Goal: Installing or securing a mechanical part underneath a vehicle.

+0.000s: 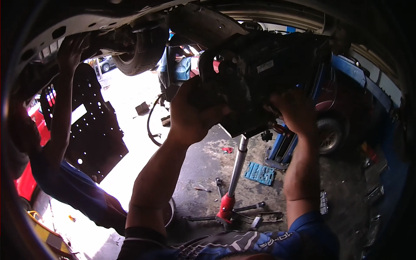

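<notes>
A dark assembly [281, 65] sits at one o'clock, above a red-based jack [226, 206] at six. The left hand [188, 113] is against its eight o'clock side, the right hand [297, 112] at its five (in shadow, I cannot tell whether either grip is clamped).

— Do you see some writing here?
— Yes. On the big dark part [294, 56] in front of me there is one pale label [265, 66]. Its marks are too small, so I cannot read them.
— And in other places?
— On my blue shirt [308, 229], toward the right shoulder, I see a line of white lettering [277, 239].
</notes>
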Action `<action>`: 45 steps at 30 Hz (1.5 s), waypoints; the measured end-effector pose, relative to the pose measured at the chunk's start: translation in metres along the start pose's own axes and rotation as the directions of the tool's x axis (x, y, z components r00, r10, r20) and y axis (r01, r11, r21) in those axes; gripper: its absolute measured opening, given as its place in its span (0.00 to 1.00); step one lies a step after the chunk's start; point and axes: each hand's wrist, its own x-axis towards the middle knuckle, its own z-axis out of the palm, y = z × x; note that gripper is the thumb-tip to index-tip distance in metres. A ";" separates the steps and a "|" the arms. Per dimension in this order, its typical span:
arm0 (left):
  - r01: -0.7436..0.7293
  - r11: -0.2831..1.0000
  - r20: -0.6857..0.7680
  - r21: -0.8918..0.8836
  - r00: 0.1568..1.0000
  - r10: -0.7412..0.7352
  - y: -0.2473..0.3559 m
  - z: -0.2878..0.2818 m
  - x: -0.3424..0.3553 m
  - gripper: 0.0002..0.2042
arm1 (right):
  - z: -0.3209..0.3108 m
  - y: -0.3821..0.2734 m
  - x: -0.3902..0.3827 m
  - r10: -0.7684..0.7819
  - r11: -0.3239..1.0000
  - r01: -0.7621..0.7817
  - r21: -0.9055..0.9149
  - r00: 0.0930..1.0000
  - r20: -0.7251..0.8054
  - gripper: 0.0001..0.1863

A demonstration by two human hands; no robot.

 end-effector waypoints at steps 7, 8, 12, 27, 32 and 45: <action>-0.124 0.985 0.016 0.117 0.992 0.123 0.007 0.002 0.001 0.28 | -0.093 -0.051 0.091 -0.521 0.810 0.442 -0.385 0.844 -0.126 0.31; -0.132 0.987 0.029 0.090 0.991 0.129 0.005 0.004 0.002 0.28 | -0.096 -0.053 0.101 -0.499 0.798 0.479 -0.367 0.865 0.044 0.35; -0.123 0.990 -0.018 -0.073 0.992 0.122 -0.004 -0.001 0.001 0.29 | -0.096 -0.046 0.125 -0.560 0.741 0.598 -0.307 0.801 0.211 0.39; -0.170 0.985 0.078 -0.022 0.982 0.171 -0.009 -0.012 0.001 0.23 | -0.080 -0.068 0.164 -0.127 0.792 0.440 -0.423 0.797 0.591 0.35; -0.200 0.979 0.062 0.044 0.978 0.197 -0.015 -0.008 0.002 0.27 | -0.079 -0.067 0.154 -0.119 0.783 0.406 -0.472 0.842 0.526 0.34; -0.152 0.982 0.047 0.113 0.988 0.148 -0.008 -0.017 0.006 0.24 | -0.066 -0.074 0.156 -0.039 0.744 0.371 -0.556 0.855 0.517 0.37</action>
